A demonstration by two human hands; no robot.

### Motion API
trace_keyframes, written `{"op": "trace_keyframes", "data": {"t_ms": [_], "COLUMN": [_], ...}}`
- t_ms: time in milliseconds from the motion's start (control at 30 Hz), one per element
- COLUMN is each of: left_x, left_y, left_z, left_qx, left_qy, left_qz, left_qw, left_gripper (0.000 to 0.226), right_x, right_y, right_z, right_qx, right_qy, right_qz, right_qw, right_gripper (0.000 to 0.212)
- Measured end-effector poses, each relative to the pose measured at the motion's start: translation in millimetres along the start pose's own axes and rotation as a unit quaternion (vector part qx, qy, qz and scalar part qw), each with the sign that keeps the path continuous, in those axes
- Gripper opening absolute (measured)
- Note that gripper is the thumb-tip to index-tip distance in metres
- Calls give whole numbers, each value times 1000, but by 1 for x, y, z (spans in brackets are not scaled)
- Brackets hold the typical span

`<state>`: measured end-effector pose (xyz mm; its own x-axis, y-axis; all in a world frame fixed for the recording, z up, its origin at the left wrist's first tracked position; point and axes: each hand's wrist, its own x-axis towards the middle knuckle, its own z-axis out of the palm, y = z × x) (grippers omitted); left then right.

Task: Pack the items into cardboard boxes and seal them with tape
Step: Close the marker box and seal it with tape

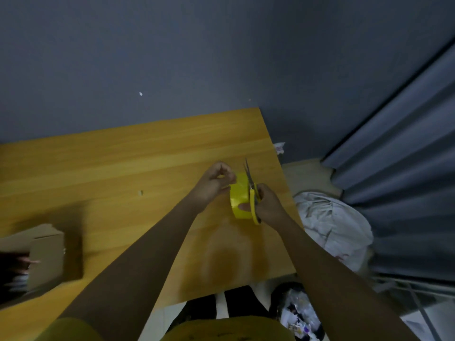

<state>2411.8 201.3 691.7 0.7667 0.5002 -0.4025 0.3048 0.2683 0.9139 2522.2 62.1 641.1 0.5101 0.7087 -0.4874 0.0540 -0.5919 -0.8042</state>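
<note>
Both arms reach forward over a wooden table (123, 163). The left hand (213, 182) pinches the pulled-out end of yellow tape between curled fingertips. The right hand (267, 203) grips a yellow tape roll (240, 200) together with yellow-handled scissors (251, 188), blades pointing away, just above the table's right side. A blurred cardboard box (46, 257) sits far left.

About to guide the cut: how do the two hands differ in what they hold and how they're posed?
The left hand pinches the pulled-out tape end with curled fingertips, while the right hand grips the yellow-handled scissors and also steadies the yellow tape roll. The left hand sits farther from the wooden table's right edge; the right hand is nearer it. Both are raised above the table, working on the same tape.
</note>
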Motion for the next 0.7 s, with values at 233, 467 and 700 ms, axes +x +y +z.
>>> {"op": "trace_keyframes", "data": {"t_ms": [233, 467, 700], "left_x": [-1, -8, -12], "left_y": [-31, -75, -126], "left_z": [-21, -18, -39], "left_qx": [-79, -51, -79], "left_qy": [88, 119, 137], "left_qz": [-32, -55, -136], "left_qw": [992, 990, 978], "left_gripper": [13, 3, 7], "right_x": [-7, 1, 7], "right_y": [10, 16, 26], "right_z": [10, 24, 63], "right_qx": [-104, -170, -330], "right_qy": [57, 126, 130], "right_qz": [-13, 93, 64], "right_qw": [993, 973, 933], "right_gripper": [47, 38, 29]}}
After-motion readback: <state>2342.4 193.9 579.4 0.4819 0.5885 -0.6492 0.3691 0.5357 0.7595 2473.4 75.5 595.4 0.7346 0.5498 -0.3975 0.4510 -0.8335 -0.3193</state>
